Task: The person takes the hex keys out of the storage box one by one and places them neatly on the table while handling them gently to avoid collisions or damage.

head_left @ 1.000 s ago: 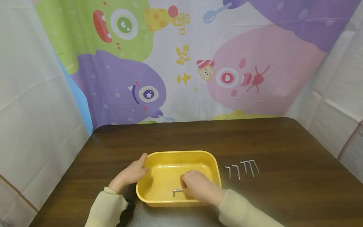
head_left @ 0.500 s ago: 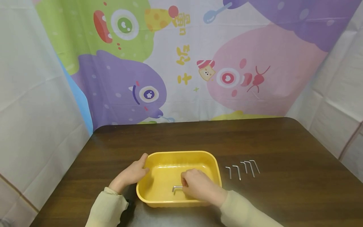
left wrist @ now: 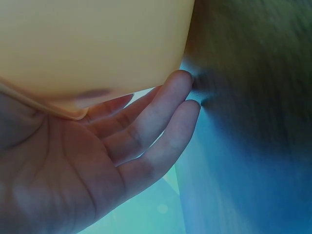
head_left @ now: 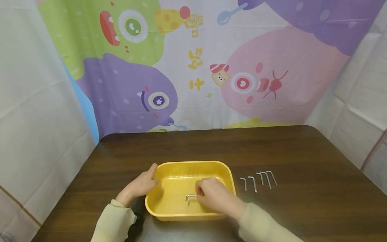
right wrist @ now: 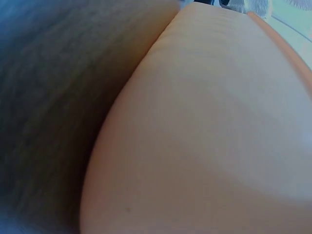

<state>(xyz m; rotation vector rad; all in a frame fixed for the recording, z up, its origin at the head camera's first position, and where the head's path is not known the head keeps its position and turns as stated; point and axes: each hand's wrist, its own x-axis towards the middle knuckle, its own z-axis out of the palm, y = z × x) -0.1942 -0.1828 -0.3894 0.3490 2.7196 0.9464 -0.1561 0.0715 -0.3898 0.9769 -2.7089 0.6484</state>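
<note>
A yellow plastic basin (head_left: 178, 188) stands on the dark wooden table. My left hand (head_left: 142, 184) grips its left end, with the thumb over the rim. In the left wrist view the fingers (left wrist: 161, 105) curve along the outside of the basin wall, their tips close to the tabletop. Inside the basin, my right hand (head_left: 216, 195) holds a silver hex key (head_left: 191, 196) in curled fingers, the bent end sticking out to the left. The rest of that key is hidden by the hand. A pale, close surface fills much of the right wrist view, and the key is not seen there.
Several more hex keys (head_left: 254, 183) lie in a loose row on the table (head_left: 302, 158) to the right of the basin. Behind the table hangs a cloth (head_left: 199, 111) with cartoon figures, and pale cloth hangs at both sides.
The right hand has risen slightly and moved a little to the right within the basin, carrying the hex key along. My left hand has kept its place on the basin.
</note>
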